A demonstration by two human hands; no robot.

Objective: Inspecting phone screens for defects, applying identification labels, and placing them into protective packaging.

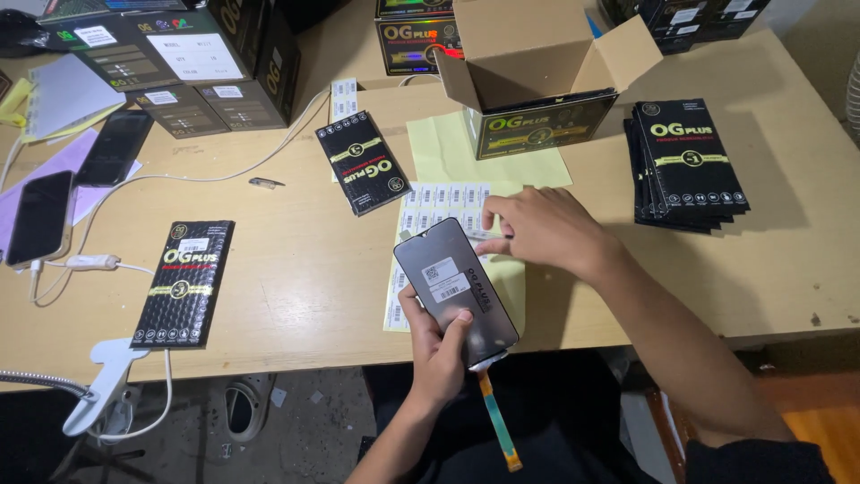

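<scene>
Nearest the lens, low in the middle of the frame, the left hand (436, 350) is clenched round the lower edge of a dark grey flat phone display panel (455, 287), thumb across its face, an orange ribbon cable (498, 421) dangling beneath; the panel tilts up over the table's near edge and bears small white stickers on its back. Just above and to the right, the right hand (542, 231) lies fingers-down on a pale yellow sheet of small white barcode labels (439, 211), fingertips pinching at one label; whether it has one lifted I cannot tell. By my reckoning the step in hand is picking a label off the sheet for the panel; the next move would call for a clean peel and a square press onto the panel's back.

Further out: a slim black printed packet (361, 161) lies up and left of the sheet; an open brown cardboard box (533, 67) stands at top centre; a stack of black packets (688, 161) sits at the right; another black packet (184, 282) lies at the left on the wooden table (296, 260); two dark phones (40, 217) rest at the far left, with a white cable (224, 175) trailing across.
</scene>
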